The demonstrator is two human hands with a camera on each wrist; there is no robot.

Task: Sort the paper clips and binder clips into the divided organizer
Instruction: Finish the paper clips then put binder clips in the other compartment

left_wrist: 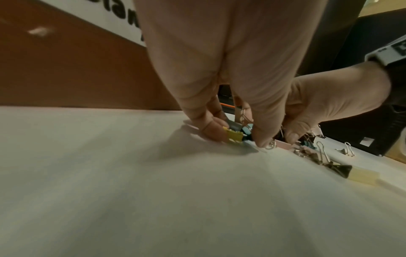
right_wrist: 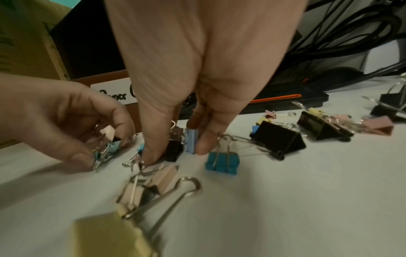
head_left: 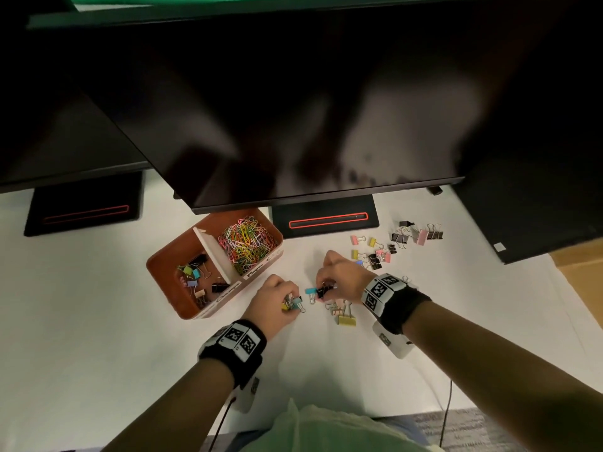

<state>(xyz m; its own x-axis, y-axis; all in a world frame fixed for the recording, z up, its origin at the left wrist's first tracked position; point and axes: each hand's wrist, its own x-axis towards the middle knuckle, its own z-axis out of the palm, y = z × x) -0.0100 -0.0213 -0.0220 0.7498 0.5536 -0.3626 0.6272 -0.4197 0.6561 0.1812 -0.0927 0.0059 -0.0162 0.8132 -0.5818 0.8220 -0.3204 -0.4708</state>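
The brown divided organizer stands left of my hands. Its right compartment holds coloured paper clips and its left compartment holds several binder clips. My left hand is low on the table, pinching a small bunch of binder clips, yellow and teal among them. Just right of it, my right hand pinches a black binder clip and a blue one between thumb and finger. Another blue clip lies beside them. Several more binder clips lie loose farther right.
A large yellow binder clip and pinkish ones lie just in front of my right hand. Two dark monitors overhang the back of the white table, their black stands behind the organizer. A cardboard box sits at the right edge.
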